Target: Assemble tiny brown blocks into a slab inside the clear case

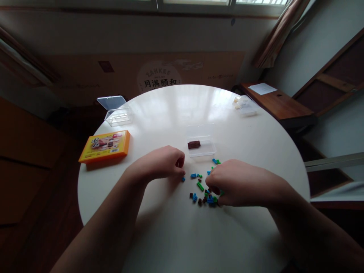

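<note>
My left hand [162, 163] rests on the round white table [176, 235] with its fingers curled, the fingertips at a tiny blue brick [183, 179]. My right hand [237, 182] lies curled over a small heap of blue, green and brown mini bricks [209, 197]; what its fingers pinch is hidden. More loose bricks, among them a green one [200, 186], lie between the hands. Just beyond them stands a clear plastic tray [201, 140] with a flat brown brick piece [193, 144] inside.
An orange box with pictures [105, 146] lies at the table's left. A clear open case [115, 110] sits at the far left edge, another clear container [245, 106] at the far right. A wooden desk with paper [274, 100] stands behind on the right.
</note>
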A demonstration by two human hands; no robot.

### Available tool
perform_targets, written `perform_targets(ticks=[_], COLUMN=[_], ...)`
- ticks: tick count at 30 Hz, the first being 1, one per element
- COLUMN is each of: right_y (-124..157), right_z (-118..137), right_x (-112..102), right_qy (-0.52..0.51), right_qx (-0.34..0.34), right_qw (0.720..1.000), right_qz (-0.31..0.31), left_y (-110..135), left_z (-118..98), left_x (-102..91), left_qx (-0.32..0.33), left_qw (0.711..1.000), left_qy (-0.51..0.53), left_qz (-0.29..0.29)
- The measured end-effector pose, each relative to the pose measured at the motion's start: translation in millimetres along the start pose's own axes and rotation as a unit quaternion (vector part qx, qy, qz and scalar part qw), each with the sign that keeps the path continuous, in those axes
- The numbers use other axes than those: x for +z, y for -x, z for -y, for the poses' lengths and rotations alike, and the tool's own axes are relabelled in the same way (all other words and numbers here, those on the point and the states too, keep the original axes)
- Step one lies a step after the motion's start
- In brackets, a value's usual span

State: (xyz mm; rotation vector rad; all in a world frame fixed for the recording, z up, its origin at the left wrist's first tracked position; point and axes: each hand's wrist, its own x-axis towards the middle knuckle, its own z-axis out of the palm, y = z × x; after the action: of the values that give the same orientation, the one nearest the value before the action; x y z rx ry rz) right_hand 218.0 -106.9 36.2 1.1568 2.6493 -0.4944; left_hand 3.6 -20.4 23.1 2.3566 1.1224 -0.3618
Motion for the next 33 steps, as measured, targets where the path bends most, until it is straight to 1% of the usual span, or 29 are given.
perform_targets(ticks=[6, 13, 16, 21, 24, 28, 33], right_y=[-1.6, -1.5, -3.3, -1.4, 4.2, 15.4, 26.4], right_z=[-9.2, -2.8, -3.9, -14.0, -16.0, -9.4, 5.0], right_x=[-2.6, -0.6, -0.4, -3.7, -5.3, -8.0, -7.9], right_qy=[0.004, -0.015, -0.016, -0.013, -0.024, -0.033, -0.016], right_qx=[0.035, 0.004, 0.019, 0.052, 0.05, 0.041, 0.056], right_qw=[0.999, 1.0, 1.0, 0.998, 0.998, 0.998, 0.998], right_qz=[-0.013, 0.01, 0.015, 0.011, 0.002, -0.017, -0.027], left_y=[0.0, 0.7, 0.5, -1.0, -1.4, -1.2, 0.2], left_z=[-0.8, 0.7, 1.4, 3.0, 4.4, 6.6, 8.0], left_x=[-0.6, -0.8, -0.3, 1.2, 1.4, 1.3, 1.6], left_qx=[0.003, 0.009, 0.008, 0.012, 0.008, 0.007, 0.002], left_qw=[1.0, 1.0, 1.0, 1.0, 1.0, 1.0, 1.0], left_qy=[0.005, 0.009, 0.008, 0.017, 0.02, 0.022, 0.017], left_qz=[0.007, 0.012, 0.011, 0.011, 0.012, 0.02, 0.01])
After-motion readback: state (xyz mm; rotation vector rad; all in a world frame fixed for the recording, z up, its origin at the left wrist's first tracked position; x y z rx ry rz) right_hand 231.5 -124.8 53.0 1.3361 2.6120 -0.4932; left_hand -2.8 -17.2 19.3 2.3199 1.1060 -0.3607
